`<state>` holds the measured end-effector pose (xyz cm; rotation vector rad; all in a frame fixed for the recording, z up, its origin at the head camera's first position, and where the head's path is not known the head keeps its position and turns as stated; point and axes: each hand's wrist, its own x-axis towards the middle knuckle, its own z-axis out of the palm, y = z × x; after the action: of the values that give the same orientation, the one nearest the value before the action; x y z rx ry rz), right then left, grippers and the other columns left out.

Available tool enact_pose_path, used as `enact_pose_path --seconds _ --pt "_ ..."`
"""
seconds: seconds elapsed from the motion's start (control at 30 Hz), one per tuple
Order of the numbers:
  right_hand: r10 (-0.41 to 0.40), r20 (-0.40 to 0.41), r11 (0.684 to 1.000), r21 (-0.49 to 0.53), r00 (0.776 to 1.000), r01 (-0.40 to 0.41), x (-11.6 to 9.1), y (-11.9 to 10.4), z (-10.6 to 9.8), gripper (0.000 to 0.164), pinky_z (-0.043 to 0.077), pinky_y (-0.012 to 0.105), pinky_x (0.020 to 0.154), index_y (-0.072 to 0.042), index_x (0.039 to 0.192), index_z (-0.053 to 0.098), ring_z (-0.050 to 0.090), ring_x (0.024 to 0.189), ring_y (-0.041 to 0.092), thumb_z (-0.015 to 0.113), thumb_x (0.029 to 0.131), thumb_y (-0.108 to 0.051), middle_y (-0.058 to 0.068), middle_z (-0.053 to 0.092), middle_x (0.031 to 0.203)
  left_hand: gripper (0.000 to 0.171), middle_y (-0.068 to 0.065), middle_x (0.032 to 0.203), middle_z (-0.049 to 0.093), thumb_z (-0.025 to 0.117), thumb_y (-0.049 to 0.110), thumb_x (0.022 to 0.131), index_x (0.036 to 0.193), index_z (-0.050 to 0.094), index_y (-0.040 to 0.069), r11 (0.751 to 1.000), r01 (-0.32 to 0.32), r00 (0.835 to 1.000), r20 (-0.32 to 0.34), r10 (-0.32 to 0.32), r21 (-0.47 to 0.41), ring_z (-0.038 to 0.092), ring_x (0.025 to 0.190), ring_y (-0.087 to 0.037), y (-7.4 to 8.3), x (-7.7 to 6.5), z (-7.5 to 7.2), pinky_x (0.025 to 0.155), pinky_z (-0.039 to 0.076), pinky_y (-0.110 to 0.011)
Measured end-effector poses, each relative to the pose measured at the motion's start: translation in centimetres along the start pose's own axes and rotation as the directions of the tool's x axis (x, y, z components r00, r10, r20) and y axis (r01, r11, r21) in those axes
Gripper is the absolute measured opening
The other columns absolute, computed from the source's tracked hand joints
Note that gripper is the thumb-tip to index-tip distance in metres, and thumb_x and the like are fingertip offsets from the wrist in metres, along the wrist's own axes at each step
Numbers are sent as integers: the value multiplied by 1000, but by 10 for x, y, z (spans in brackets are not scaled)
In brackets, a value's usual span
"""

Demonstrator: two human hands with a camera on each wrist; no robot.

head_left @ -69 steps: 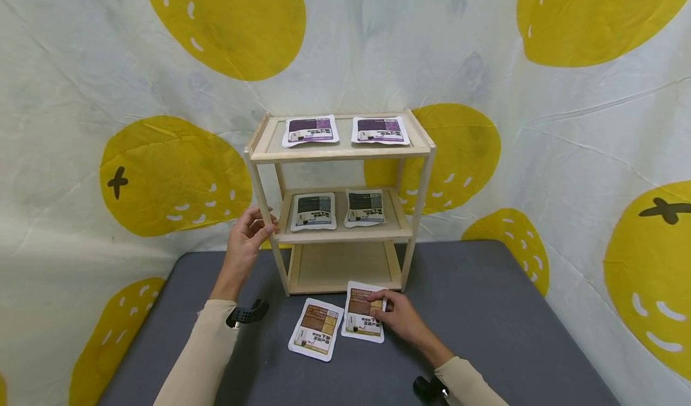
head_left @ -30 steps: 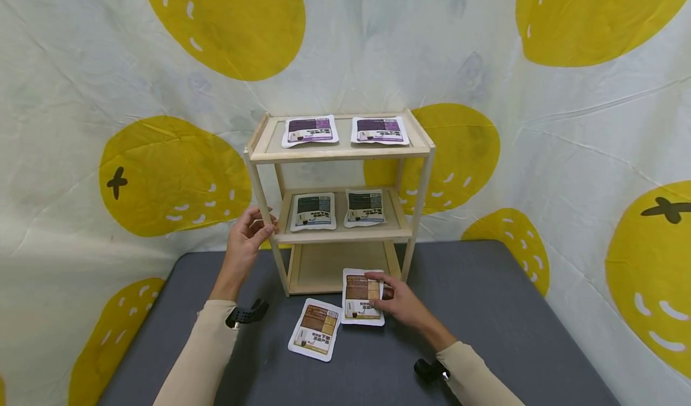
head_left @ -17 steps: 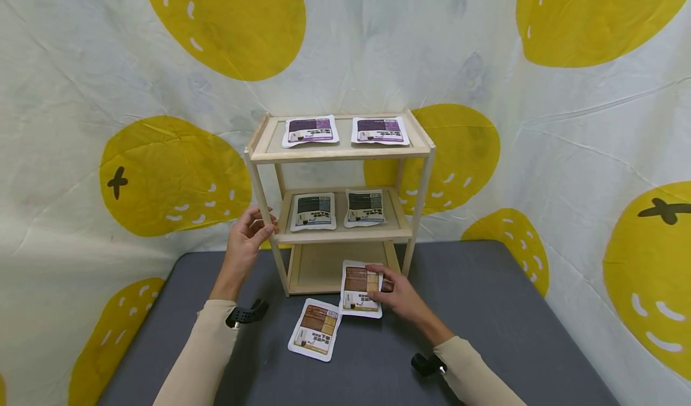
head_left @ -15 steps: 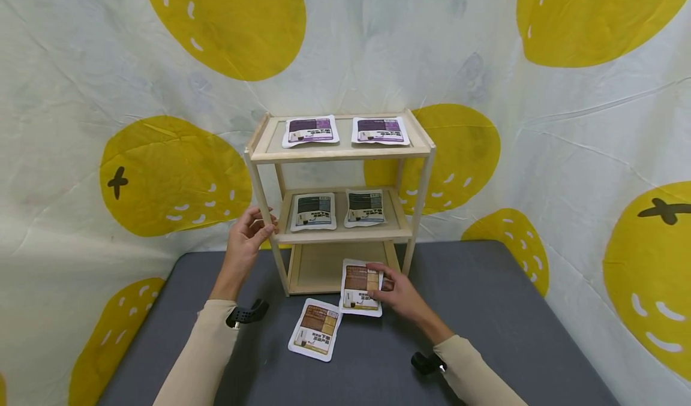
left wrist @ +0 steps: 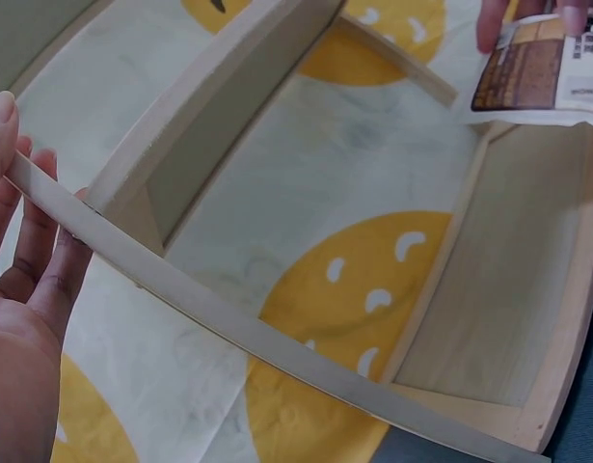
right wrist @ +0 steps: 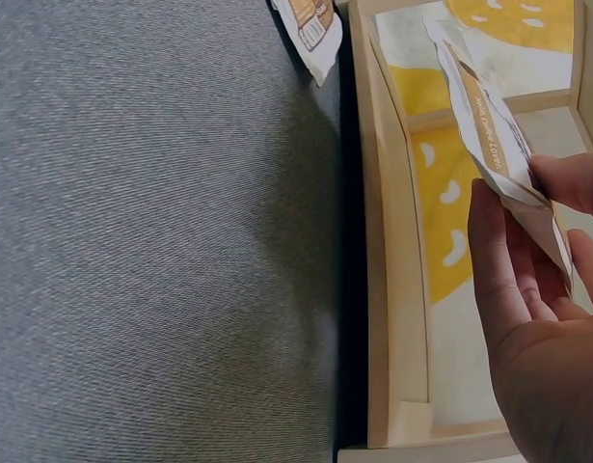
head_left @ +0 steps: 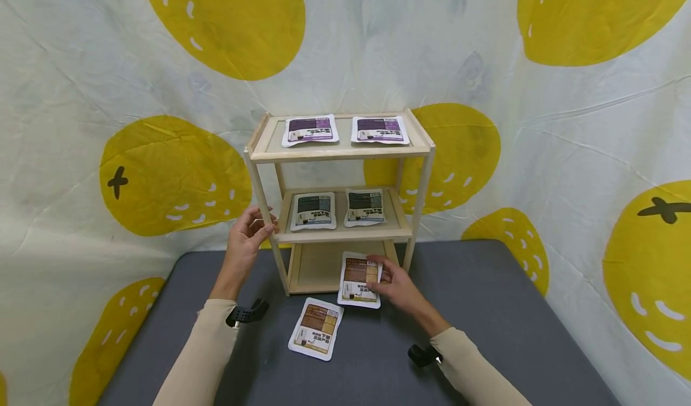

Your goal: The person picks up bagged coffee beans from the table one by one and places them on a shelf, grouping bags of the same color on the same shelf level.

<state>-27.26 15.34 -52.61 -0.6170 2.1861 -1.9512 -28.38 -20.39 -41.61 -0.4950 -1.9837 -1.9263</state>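
Note:
A small three-tier wooden rack (head_left: 341, 154) stands on the grey tabletop. My left hand (head_left: 245, 238) grips its left front post (left wrist: 248, 326), thumb on one side and fingers on the other in the left wrist view. My right hand (head_left: 402, 289) pinches a brown-and-white pouch (head_left: 357, 277) by its right edge, thumb against one face and fingers against the other in the right wrist view (right wrist: 484, 130). The pouch hangs tilted at the front of the bottom shelf (head_left: 318, 268), overlapping its edge. A matching pouch (head_left: 315, 329) lies flat on the tabletop in front.
Two purple pouches (head_left: 312, 131) (head_left: 380, 131) lie on the top shelf. Two dark green pouches (head_left: 314, 210) (head_left: 364, 207) lie on the middle shelf. A white cloth (head_left: 345, 46) printed with yellow fruit hangs behind and beside the table (head_left: 475, 310).
My right hand has lifted the brown-and-white pouch off the tabletop and moved it forward to the bottom shelf's front edge. The left hand has stayed on the post.

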Motion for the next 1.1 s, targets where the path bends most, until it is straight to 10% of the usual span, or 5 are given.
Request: enact_pose_path --seconds 0.6,1.1 --pt "2 -56 998 -67 998 -6 19 0 0 69 55 23 75 2 149 42 64 97 22 73 87 6 30 53 136 33 -30 118 55 65 5 98 131 57 6 1000 -6 1000 3 6 -2 65 102 -29 -1 0 0 89 57 -26" --pt "46 -127 983 -170 991 -68 34 -11 2 64 51 27 76 4 148 44 61 104 40 70 90 5 30 45 148 36 -27 117 57 65 4 98 133 55 1 1000 -10 1000 2 10 -7 65 105 -31 -1 1 0 90 57 -26"
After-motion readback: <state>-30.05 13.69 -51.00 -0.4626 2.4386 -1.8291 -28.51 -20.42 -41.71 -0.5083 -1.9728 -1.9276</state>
